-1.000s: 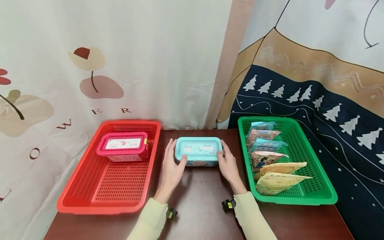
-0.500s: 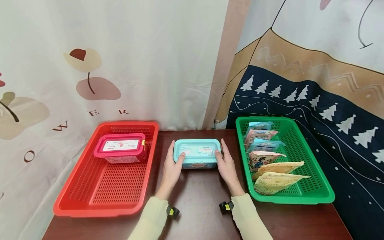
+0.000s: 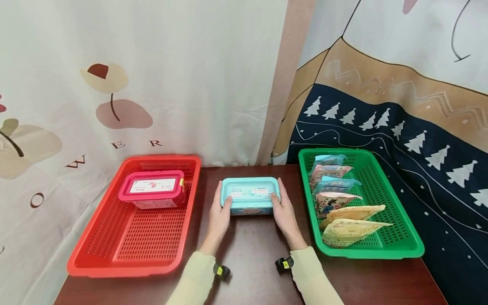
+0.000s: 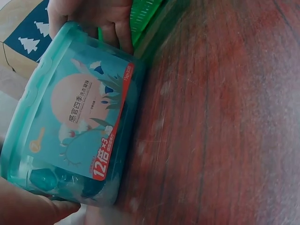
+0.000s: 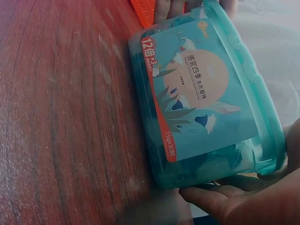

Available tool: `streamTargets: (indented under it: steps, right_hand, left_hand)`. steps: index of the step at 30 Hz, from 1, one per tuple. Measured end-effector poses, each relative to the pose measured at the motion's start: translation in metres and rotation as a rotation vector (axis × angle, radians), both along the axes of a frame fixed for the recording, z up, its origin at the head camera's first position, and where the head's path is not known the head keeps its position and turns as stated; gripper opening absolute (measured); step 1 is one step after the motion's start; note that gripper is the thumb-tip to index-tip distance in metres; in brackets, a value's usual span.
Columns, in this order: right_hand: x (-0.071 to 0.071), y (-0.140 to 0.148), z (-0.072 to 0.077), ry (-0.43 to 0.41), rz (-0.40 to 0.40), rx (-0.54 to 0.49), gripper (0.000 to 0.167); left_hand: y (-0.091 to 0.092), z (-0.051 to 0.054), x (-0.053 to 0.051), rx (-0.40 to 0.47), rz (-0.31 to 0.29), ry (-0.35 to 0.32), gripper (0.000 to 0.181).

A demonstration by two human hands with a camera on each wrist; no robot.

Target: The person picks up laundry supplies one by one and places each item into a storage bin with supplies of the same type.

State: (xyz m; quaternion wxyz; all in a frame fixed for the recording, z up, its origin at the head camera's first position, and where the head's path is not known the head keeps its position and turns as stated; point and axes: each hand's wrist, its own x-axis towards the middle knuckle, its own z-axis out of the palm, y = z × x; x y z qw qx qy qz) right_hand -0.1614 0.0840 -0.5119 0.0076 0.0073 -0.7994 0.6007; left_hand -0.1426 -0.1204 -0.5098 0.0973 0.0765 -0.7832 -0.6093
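A teal laundry pod box (image 3: 250,195) with a lid rests on the table between my hands. Its printed front label and some dark pods show through the clear wall in the left wrist view. My left hand (image 3: 219,215) grips the left end, thumb at the lid's front corner and fingers along the side. At the opposite end, my right hand (image 3: 285,215) holds the box the same way. In the right wrist view the box (image 5: 201,93) stands upright, with its base at the tabletop. Fingers behind the ends are partly hidden.
To the left, a red basket (image 3: 129,271) holds a pink lidded box (image 3: 152,189). A green basket (image 3: 409,237) on the right holds several upright packets (image 3: 352,232) in a row. Behind the brown table (image 3: 249,271) hangs a patterned curtain (image 3: 206,84).
The head view has shifted slightly. Both hands stay at the ends of the box, and their thumbs have moved a little along the lid's front corners. The baskets' contents look the same.
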Motion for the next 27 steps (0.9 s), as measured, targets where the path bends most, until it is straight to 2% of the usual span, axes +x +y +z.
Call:
streamTargets:
  steps: [7,13,16,22,27]
  right_hand:
    - [0.005,-0.001,0.004,0.001,-0.001,0.016,0.06]
    - [0.011,-0.002,0.005,0.008,0.003,0.019,0.06]
    - [0.015,-0.002,0.007,0.012,0.011,0.007,0.06]
    - [0.022,-0.005,0.019,0.034,0.019,-0.026,0.061]
    - [0.027,-0.007,0.029,0.03,0.02,-0.031,0.06]
  left_hand:
    - [0.002,0.001,0.004,0.015,0.012,0.01,0.062]
    - [0.002,0.002,0.012,0.026,0.029,-0.008,0.062]
    - [0.0,0.008,0.017,0.037,0.022,-0.008,0.062]
    - [-0.006,0.025,0.024,0.064,-0.001,0.008,0.062]
    - [-0.009,0.033,0.029,0.041,0.011,0.003,0.062]
